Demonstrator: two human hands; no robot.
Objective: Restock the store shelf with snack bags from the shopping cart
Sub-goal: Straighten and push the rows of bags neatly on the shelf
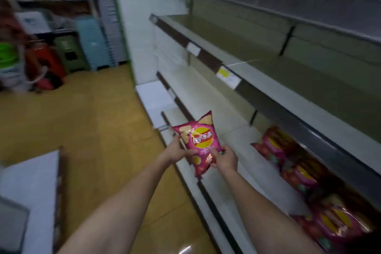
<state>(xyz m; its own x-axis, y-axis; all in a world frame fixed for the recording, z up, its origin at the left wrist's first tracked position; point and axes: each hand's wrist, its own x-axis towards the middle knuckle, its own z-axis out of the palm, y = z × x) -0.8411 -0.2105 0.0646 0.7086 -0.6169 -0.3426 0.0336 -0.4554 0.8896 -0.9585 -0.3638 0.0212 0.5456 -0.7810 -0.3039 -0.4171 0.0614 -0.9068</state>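
Scene: A person is standing in a store aisle, both arms reaching toward a low shelf [237, 136] on the right side of the frame.

Bag in hand: A pink snack bag [201, 142] is being held up between both hands, above the front edge of the low shelf, its printed face turned to the camera.

Left grip: The left hand [178, 150] is grasping the bag's left edge, thumb lying across the front of the pack.

Right grip: The right hand [225, 158] is pinching the bag's lower right corner, fingers curled onto the foil.

Long axis: The bag is standing nearly upright and leaning a little, top edge pointing away from the person and toward the shelves, bottom edge hanging below both hands.

Bag relative to the grips: Most of the pack is rising above and between the two hands; only its lower part is dropping beneath them.

Row on the shelf: Matching bags [296, 165] are lying in a line along the back of the same shelf, to the right of the held bag and apart from it.

Key relation: The open shelf space is lying to the right of and beyond the bag, so the right hand appears nearer to the row's free end.

Upper shelves [268, 88]: These are showing bare boards and price tags.

Cart: No shopping cart is clearly showing.
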